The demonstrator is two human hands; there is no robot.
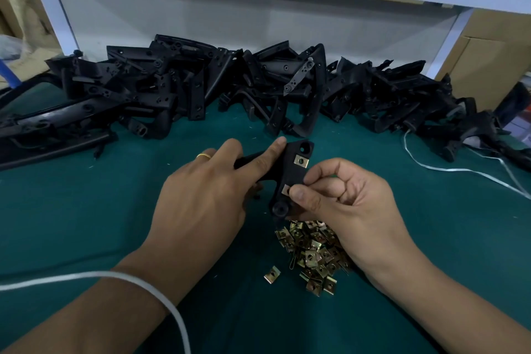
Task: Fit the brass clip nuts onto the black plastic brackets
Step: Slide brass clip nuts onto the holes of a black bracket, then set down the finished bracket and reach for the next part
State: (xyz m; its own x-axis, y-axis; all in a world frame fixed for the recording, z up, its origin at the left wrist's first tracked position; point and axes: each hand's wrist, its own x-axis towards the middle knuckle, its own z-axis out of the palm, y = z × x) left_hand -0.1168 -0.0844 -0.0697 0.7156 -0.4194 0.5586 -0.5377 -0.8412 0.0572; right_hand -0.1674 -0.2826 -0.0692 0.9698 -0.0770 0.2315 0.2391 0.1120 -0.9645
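Black bracket (290, 178) clasped in left grip (201, 198), right grip (342, 195) pinching brass clip nut (286, 189) at its edge

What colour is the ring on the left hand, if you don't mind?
Gold; the ring on the left hand shows in the head view.

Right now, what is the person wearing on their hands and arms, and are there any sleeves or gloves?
Both hands are bare, with no gloves. Both forearms are uncovered as far as the frame shows, so no sleeves are visible. The left hand wears a plain gold-coloured ring on one finger. The right hand shows no ring or watch. A white strap lies across the left forearm; it looks like loose strapping, not something worn.
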